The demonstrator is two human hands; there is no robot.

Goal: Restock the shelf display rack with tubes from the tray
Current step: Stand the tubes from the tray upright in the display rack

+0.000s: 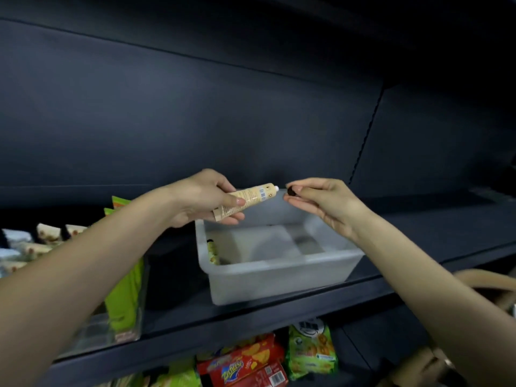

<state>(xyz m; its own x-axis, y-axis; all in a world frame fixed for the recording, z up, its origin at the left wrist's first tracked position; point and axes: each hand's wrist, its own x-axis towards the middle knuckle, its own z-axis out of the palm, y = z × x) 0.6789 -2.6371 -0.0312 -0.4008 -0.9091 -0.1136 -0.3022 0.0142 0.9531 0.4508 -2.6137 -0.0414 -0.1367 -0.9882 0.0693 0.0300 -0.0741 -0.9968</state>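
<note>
My left hand (pixel 203 198) grips a cream-coloured tube (pixel 251 197) near its crimped end, above the back left corner of the tray. The tube's white nozzle points right and has no cap on it. My right hand (pixel 321 202) pinches a small dark cap (pixel 291 191) between thumb and fingers, just to the right of the nozzle and apart from it. Below both hands a translucent grey tray (pixel 279 277) stands on the dark shelf. One green-patterned tube (pixel 212 252) leans against its left inner wall. A clear display rack (pixel 111 328) with green tubes (pixel 124 300) stands to the left.
The dark shelf (pixel 307 303) runs across the view with a dark back panel behind it. Pale packets (pixel 25 247) lie at the far left. Below the shelf sit red (pixel 245 364) and green (pixel 311 350) snack packs. A beige bag (pixel 488 283) is at the right edge.
</note>
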